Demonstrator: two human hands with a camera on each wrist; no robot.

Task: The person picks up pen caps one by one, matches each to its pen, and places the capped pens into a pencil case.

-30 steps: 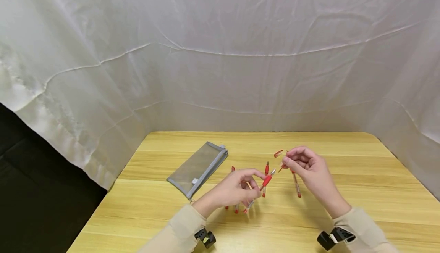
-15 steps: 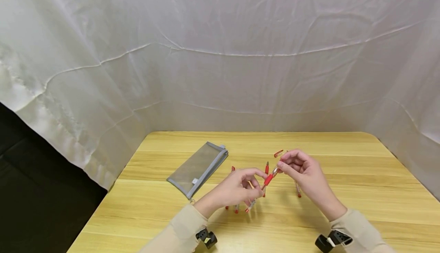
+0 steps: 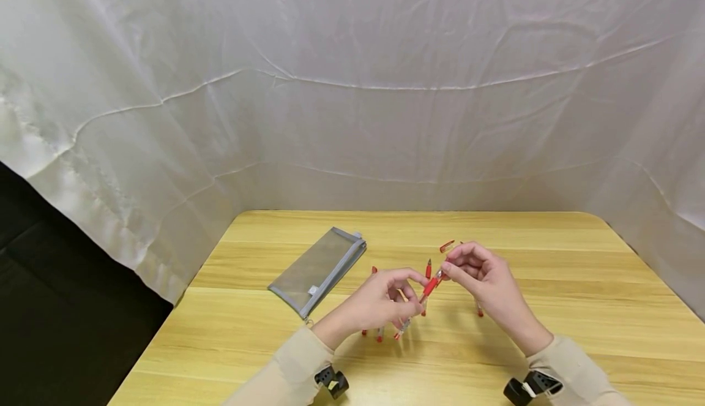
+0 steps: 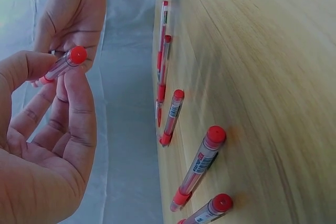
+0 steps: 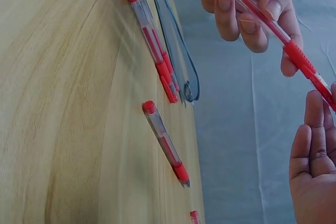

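My left hand [image 3: 385,302] pinches a clear-barreled pen with a red grip [image 5: 262,19] between thumb and fingers. The pen slants above the table, its tip end pointing at my right hand [image 3: 487,277]. With thumb and fingertips, my right hand pinches a red pen cap [image 5: 328,94] over the pen's tip; how far the cap sits on is partly hidden by fingers. Beneath the hands, an uncapped red pen [image 5: 167,145] lies on the table. Several more red pens [image 4: 202,163] lie under and beside my left hand, partly covered in the head view.
A grey zippered mesh pouch [image 3: 314,265] lies flat at the left of the wooden table [image 3: 578,283]. One loose red cap [image 3: 447,246] rests just beyond my right hand. Pale curtains [image 3: 418,130] hang around the table's back and sides.
My right hand has moved left and slightly down, bringing the cap from apart onto the pen's bare tip. The left hand and its pen have barely moved.
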